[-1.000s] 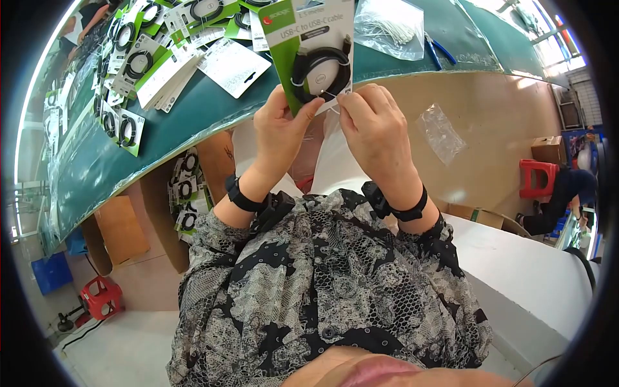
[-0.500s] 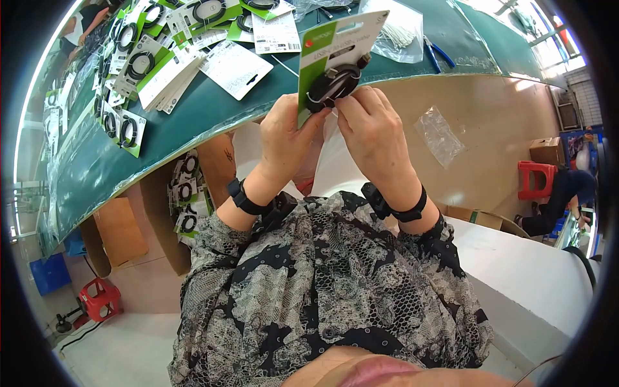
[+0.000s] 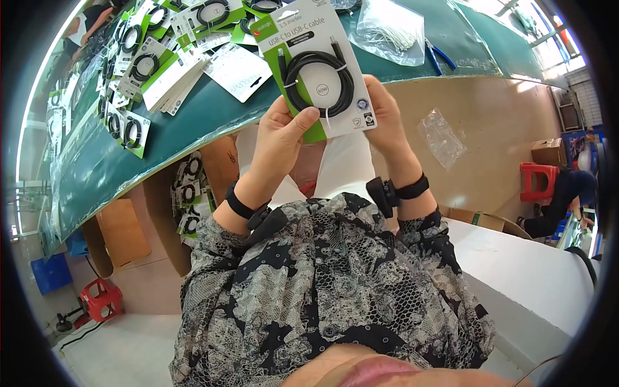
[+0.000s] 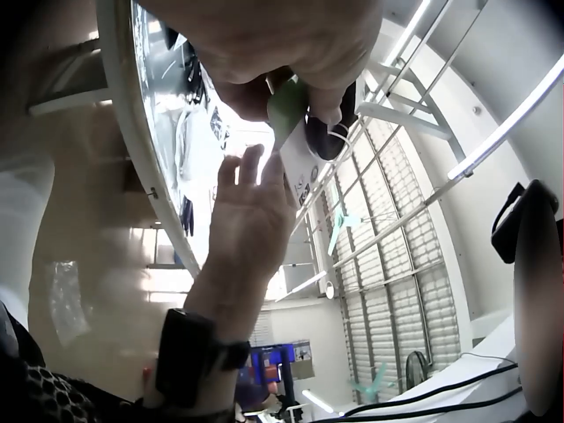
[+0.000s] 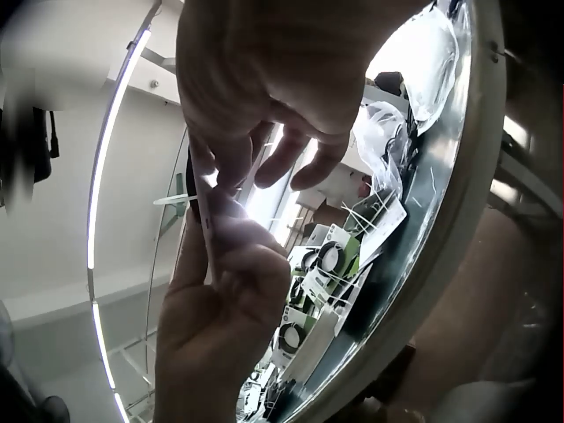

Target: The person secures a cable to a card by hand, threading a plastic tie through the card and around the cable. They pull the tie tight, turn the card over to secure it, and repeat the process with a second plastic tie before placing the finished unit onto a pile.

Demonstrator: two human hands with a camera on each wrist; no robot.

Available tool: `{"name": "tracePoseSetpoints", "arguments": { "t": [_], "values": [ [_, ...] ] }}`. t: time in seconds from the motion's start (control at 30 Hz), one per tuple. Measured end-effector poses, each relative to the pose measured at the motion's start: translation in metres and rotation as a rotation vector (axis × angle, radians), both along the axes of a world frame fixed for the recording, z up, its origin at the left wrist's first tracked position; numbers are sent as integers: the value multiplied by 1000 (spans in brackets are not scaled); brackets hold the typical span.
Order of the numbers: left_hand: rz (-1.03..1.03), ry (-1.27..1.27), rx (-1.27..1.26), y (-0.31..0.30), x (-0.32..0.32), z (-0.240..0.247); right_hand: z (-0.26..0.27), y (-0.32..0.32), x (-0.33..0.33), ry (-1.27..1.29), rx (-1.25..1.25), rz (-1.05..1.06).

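Note:
A green-and-white cable card (image 3: 358,64) printed "USB-C to USB-C cable" faces the head camera, upright and slightly tilted. A coiled black cable (image 3: 348,90) lies on its front, bound by white ties, and a thin white tie end hangs below the coil. My left hand (image 3: 278,138) grips the card's lower left, thumb on the front by the coil and fingers behind. At the right edge, my right hand (image 3: 385,122) is partly hidden behind the card. The right wrist view shows that right hand (image 5: 273,88) with loosely bent fingers against the card's back.
Many carded cables (image 3: 145,64) crowd the left of the green table (image 3: 187,132), beside a stack of cards (image 3: 174,80) and a loose card (image 3: 237,69). Farther right lie a bag of white ties (image 3: 390,32) and blue-handled pliers (image 3: 440,57). A plastic bag (image 3: 443,137) is on the floor.
The card tilted away to the side, then swung back to face the camera. My right hand left the tie at the coil's bottom and moved behind the card's right edge. My left hand kept its grip.

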State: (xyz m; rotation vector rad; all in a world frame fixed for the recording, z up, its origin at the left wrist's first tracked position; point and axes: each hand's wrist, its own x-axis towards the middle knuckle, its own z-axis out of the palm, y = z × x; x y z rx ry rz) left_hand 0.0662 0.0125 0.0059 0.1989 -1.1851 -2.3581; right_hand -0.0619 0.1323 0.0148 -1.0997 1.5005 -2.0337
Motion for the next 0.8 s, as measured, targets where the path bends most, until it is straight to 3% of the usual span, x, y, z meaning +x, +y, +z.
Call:
{"name": "tracePoseSetpoints", "arguments": {
  "t": [0.13,0.23,0.33,0.53,0.63,0.8],
  "values": [
    [-66,-10,-3,2,2,-2,-7,-1,4,51,-3,43],
    [-44,-35,-69,4,5,0,-21,2,3,413,119,-149],
    [6,-3,-256,9,7,7,-46,-4,-2,322,48,-198],
    [7,-47,-231,3,3,4,-62,-8,2,220,0,-278],
    [-25,-80,-159,0,0,3,-62,-1,4,199,145,-184],
    [-14,-136,-122,-1,-2,-5,-54,-5,4,262,140,-208]
  ]
}}
